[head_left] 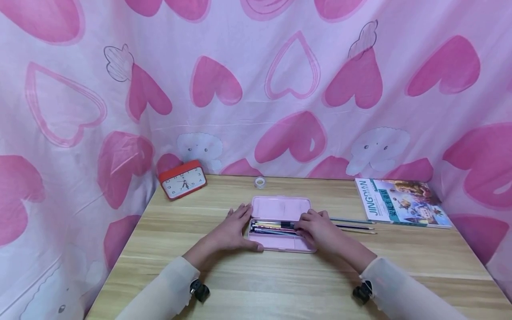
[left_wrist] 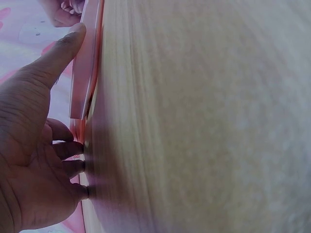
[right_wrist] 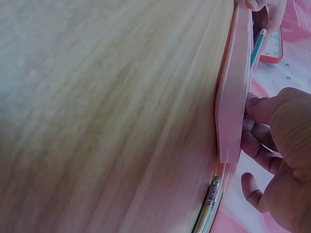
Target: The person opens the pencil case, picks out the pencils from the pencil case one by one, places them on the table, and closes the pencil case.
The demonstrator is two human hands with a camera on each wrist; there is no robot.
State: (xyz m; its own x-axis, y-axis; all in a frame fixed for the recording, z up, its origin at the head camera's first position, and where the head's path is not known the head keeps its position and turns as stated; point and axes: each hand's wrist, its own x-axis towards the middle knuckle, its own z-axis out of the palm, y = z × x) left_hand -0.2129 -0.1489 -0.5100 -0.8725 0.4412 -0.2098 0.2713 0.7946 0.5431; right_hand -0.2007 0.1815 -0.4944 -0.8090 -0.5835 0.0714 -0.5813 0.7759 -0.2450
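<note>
A pink pencil case [head_left: 276, 242] lies with its lid [head_left: 280, 206] laid back, several pens and pencils [head_left: 270, 227] in its long compartment. My left hand [head_left: 232, 231] spans the case's left end, fingers spread beside the lid and thumb on the front rim. In the left wrist view that thumb [left_wrist: 63, 51] stretches along the case edge. My right hand [head_left: 320, 229] reaches into the right part, fingers curled round the end of a black pen [head_left: 287, 225]. From the right wrist view, its fingertips are partly hidden behind the case wall. A teal pencil [right_wrist: 258, 48] slants above the rim there.
Several pencils [head_left: 356, 228] lie on the table right of the case, partly behind my right hand. A red clock [head_left: 183, 180] stands at the back left, a tape roll [head_left: 260, 182] behind the case, and a book [head_left: 404, 202] at the back right. A heart-patterned curtain [head_left: 224, 120] borders the table.
</note>
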